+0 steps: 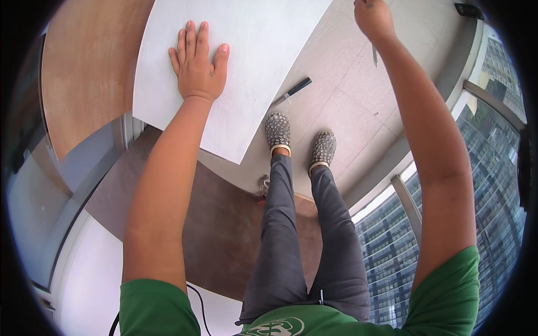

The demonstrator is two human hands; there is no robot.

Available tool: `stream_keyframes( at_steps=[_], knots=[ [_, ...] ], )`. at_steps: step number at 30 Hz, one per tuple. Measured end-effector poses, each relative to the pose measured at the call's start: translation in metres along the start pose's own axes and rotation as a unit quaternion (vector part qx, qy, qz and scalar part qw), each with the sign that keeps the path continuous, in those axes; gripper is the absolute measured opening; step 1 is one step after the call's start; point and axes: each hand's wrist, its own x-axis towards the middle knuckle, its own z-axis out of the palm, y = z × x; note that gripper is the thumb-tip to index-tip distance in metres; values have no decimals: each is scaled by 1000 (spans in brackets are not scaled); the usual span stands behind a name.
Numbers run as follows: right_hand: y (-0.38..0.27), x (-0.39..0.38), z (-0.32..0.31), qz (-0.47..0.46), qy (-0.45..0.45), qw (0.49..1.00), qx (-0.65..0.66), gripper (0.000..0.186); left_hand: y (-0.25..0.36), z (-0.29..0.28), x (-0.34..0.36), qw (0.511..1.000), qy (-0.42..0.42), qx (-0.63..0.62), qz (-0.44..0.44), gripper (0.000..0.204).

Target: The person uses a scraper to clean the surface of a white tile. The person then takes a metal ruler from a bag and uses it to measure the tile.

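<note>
My left hand (200, 71) lies flat with spread fingers on a white board (252, 61), near its left edge. At the upper edge of the view, my right hand (374, 21) is held out over the floor to the right of the board, its fingers curled closed. A thin, pale, pointed strip (375, 56) shows just below that fist. What the fist grips is partly hidden and cut off by the view's edge. On the floor beside the board's right edge lies a black-handled tool (297, 87) with a narrow, light end; its exact kind is unclear.
A light-brown wood panel (89, 73) stands left of the white board. Dark brown boarding (224, 224) lies near my legs. My patterned shoes (323, 150) stand on the tiled floor (350, 120). Windows with a metal rail (407, 207) run along the right. A black cable (200, 305) hangs at lower left.
</note>
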Motion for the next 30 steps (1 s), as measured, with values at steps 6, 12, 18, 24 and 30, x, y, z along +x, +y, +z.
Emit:
stream_keyframes(
  at_steps=[6, 12, 18, 24, 30],
  knots=[
    [2, -59, 28, -54, -29, 993, -97, 32, 2, 5, 1, 1000, 13, -5, -1, 66],
    [-80, -238, 51, -44, -168, 984, 48, 17, -10, 4, -6, 999, 29, 26, 21, 65],
    [-127, -390, 66, -103, -347, 931, 50, 34, 7, -7, 0, 1000, -2, 17, 7, 65],
    [-138, -392, 55, -18, -322, 939, 123, 34, -3, -5, -4, 999, 3, 36, 11, 67],
    [-83, -252, 44, 6, -57, 997, 53, 19, -2, -2, -1, 1000, 7, 28, 12, 68]
  ],
)
